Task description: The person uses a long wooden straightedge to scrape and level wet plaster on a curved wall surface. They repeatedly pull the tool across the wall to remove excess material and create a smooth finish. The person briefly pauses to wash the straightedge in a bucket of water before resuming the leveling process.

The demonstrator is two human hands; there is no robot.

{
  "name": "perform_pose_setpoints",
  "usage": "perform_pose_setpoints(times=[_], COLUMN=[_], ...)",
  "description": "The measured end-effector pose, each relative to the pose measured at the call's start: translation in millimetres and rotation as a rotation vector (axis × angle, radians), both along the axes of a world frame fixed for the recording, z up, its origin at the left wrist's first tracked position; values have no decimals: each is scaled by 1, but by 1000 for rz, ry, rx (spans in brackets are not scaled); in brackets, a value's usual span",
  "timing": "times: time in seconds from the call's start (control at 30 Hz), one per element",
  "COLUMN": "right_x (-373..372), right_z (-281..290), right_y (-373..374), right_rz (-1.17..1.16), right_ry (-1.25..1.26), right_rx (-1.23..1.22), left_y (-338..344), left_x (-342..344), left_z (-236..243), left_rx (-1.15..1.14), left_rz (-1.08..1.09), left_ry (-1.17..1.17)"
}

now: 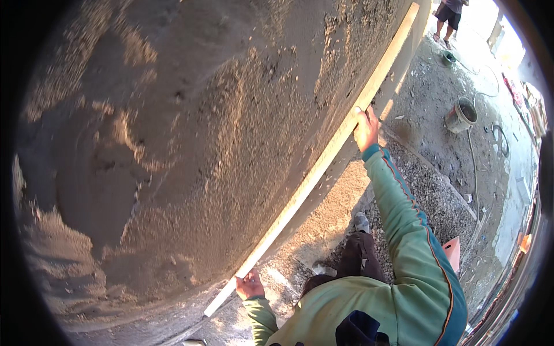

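Head view: where is the board (321,165), and which way does it run?

— Along the right part of the rough, wet-looking wall (173,144). It's long, straight and pale, its long axis slanting from near left to far right. One end points down toward the near ground, the other up past the far part of the wall. Whether it touches the plaster all along, I can't tell.

— And the hands?

— Both grasp it. The left hand (250,286) has its fingers closed on the board close to the near end. The right hand (366,129) grips it beyond the middle, thumb on the board's edge; some fingers are hidden.

— Anything to the right?

— A bucket (457,121) stands on the dusty ground (418,98), a hose (474,158) trailing near it. Farther off is a smaller container (448,58), and beyond that a person (449,16) in dark shorts.
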State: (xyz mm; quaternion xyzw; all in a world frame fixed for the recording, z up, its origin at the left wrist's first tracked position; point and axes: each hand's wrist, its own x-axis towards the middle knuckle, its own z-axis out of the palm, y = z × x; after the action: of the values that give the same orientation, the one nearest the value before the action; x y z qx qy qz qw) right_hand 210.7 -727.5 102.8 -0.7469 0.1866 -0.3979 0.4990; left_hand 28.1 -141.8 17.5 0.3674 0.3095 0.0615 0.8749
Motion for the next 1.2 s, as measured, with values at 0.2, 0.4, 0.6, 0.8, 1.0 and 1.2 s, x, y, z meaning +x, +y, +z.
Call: perform_pose_setpoints(times=[0.2, 0.4, 0.6, 0.8, 1.0, 1.2], right_x=[-34, 5, 1, 11, 7, -29], right_z=[4, 59, -14, -22, -24, -66], right_y=[95, -37, 27, -48, -12, 82], right_rz=[-134, 14, -169, 66, -17, 82], right_ry=[101, -44, 78, 69, 97, 36], right_rx=[110, 555, -145, 456, 214, 144], left_y=[87, -36, 34, -30, -24, 52], left_x=[-12, 15, 0, 13, 18, 3], left_z=[20, -20, -7, 6, -11, -12], left_rx=[-142, -101, -201, -4, -26, -13], left_rz=[15, -242, -49, -100, -28, 141], left_ry=[69, -29, 150, 115, -8, 234])
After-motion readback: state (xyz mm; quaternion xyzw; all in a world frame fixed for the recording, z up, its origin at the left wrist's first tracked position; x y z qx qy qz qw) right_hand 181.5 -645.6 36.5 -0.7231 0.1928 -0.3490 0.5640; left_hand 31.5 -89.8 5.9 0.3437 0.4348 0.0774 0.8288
